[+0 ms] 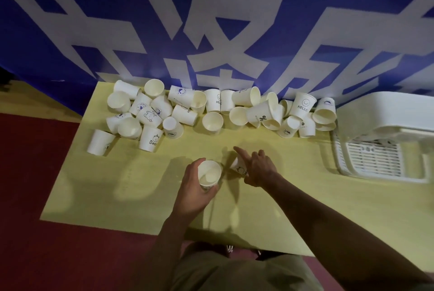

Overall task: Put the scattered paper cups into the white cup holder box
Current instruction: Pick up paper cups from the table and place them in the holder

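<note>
Gathering step: left hand (192,187) grips an upright cup (209,174); right hand (256,168) holds another cup (239,165), forefinger out. Scattered cups (211,112) lie at twelve o'clock, white box (380,114) at two. Next, probably nest both cups.

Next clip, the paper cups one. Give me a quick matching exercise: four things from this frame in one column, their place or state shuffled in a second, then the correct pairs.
Things:
1. left hand
2. right hand
3. cup holder box
4. cup printed "Bear"

Places or states:
A. at the table's right end
B. grips an upright cup, mouth facing up
C. mouth down, near the left of the pile
D. holds a tilted cup, index finger extended

Pairs: 1-B, 2-D, 3-A, 4-C
</note>
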